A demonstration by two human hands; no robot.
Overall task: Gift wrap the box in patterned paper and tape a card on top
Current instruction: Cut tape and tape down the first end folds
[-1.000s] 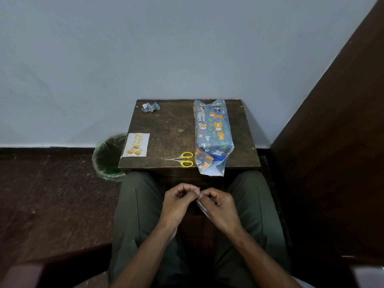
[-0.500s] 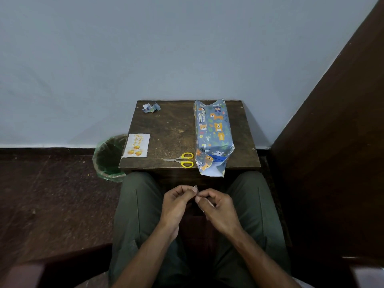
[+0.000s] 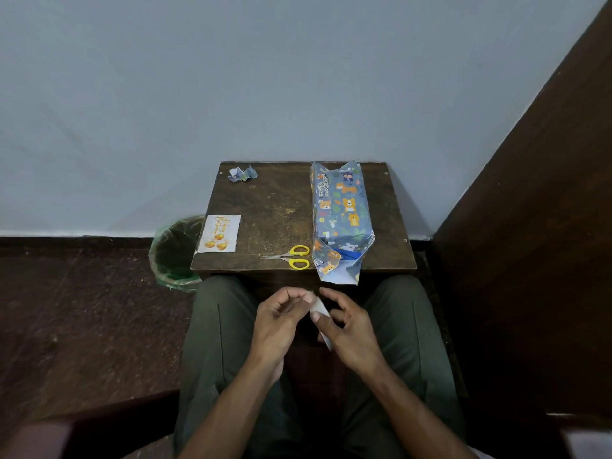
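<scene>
Hands parted slightly; right hand (image 3: pixel 347 329) pinches tape strip (image 3: pixel 320 309).

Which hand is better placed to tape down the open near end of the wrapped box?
Probably the right hand: it holds the tape and sits just below the box.

The middle of the table (image 3: pixel 278 207) is being left bare, so passage is being offered there between the card (image 3: pixel 219 233) at the left edge and the wrapped box (image 3: pixel 341 213) along the right side. The near edge is being partly blocked by the scissors (image 3: pixel 293 257), lying just beside the box's open paper end, which is overhanging the edge. The far left corner is being taken up by a paper scrap (image 3: pixel 241 174). The far side is being closed off by the wall (image 3: pixel 265 77), and the right by a dark wooden panel (image 3: pixel 530 226).
</scene>
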